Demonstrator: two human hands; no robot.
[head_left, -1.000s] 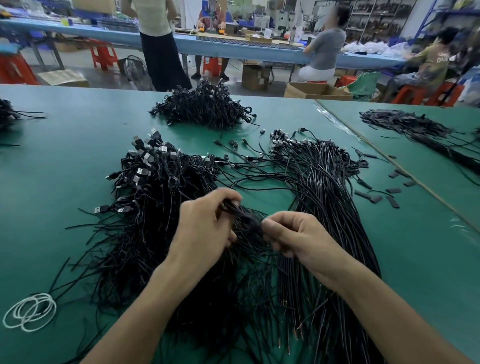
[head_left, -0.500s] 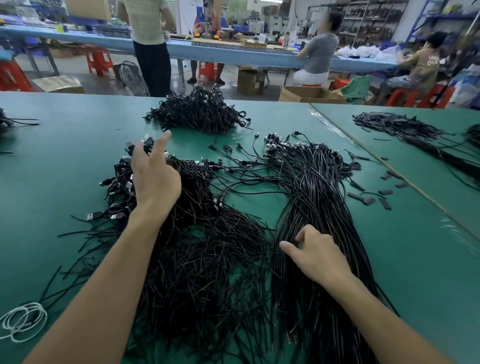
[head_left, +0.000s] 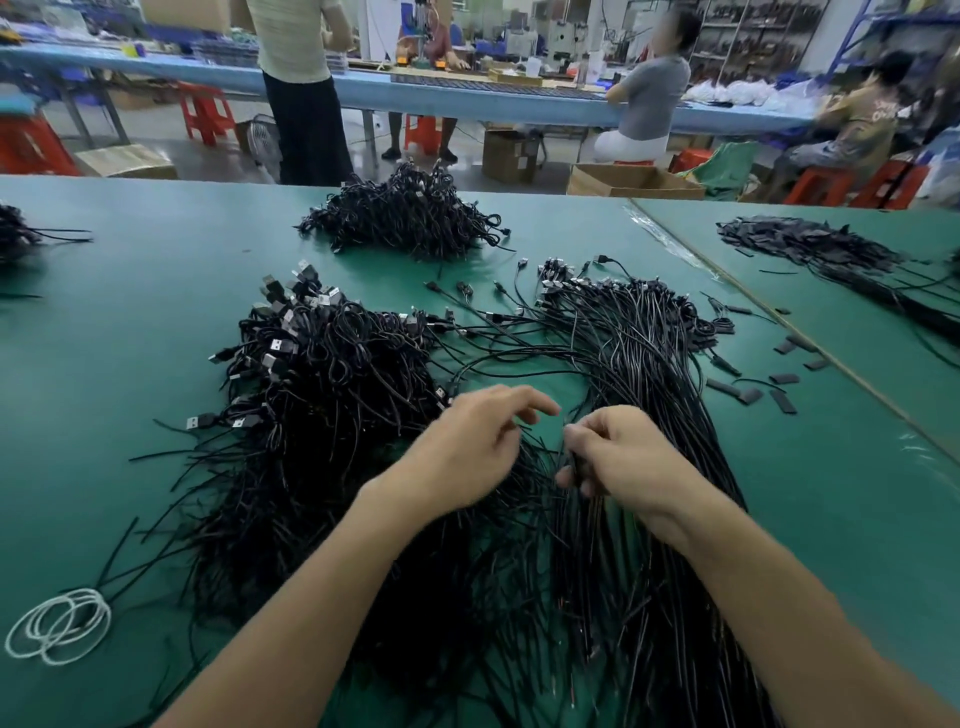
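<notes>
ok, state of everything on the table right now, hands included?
left hand: open, holding nothing
right cable bundle: laid roughly parallel
right hand: curled, gripping strands of right cable bundle
left cable pile: tangled, plugs at far end
far cable heap: heaped, untouched
white loops: lying flat
black strips: scattered loose

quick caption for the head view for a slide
Right hand pinches strands of the straight cable bundle, left hand open over the tangled cable pile, green table.
</notes>
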